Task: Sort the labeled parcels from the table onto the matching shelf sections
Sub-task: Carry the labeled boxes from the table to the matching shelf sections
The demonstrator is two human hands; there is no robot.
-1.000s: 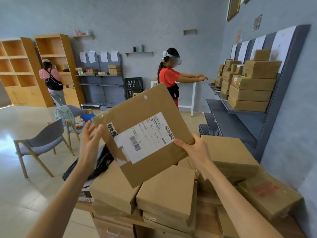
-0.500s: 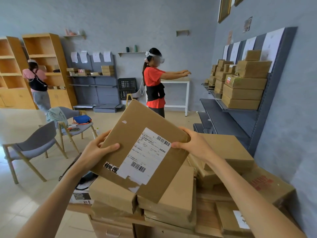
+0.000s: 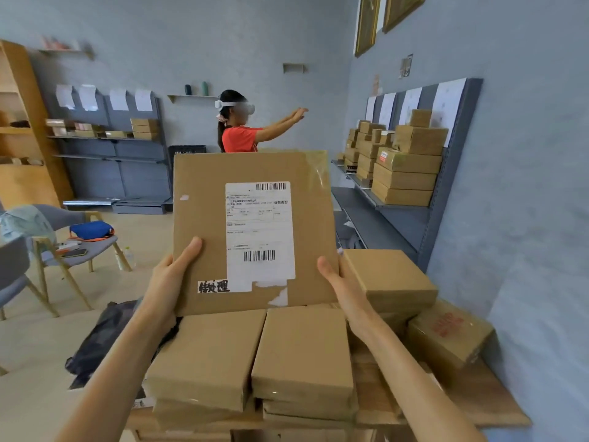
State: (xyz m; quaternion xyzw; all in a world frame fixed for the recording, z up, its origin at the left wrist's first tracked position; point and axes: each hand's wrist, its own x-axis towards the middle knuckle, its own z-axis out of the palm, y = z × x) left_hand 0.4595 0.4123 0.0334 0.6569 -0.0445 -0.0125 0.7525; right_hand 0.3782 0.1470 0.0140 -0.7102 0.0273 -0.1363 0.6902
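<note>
Holding a flat labeled parcel (image 3: 204, 237) upright, left hand (image 3: 170, 282) and right hand (image 3: 342, 287) gripping its lower corners, risking misreading the label (image 3: 259, 231), landing on the wrong shelf (image 3: 382, 215) section.

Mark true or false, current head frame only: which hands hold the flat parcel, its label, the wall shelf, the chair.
1. Both hands hold the flat parcel: the left hand at its left edge, the right hand at its right edge. True.
2. The white shipping label faces away from the camera. False: it faces the camera, barcodes visible.
3. The grey wall shelf on the right is bare. False: brown boxes are stacked on it.
4. More brown parcels lie on the table below the held one. True.
5. A blue bag lies on a chair. True.
</note>
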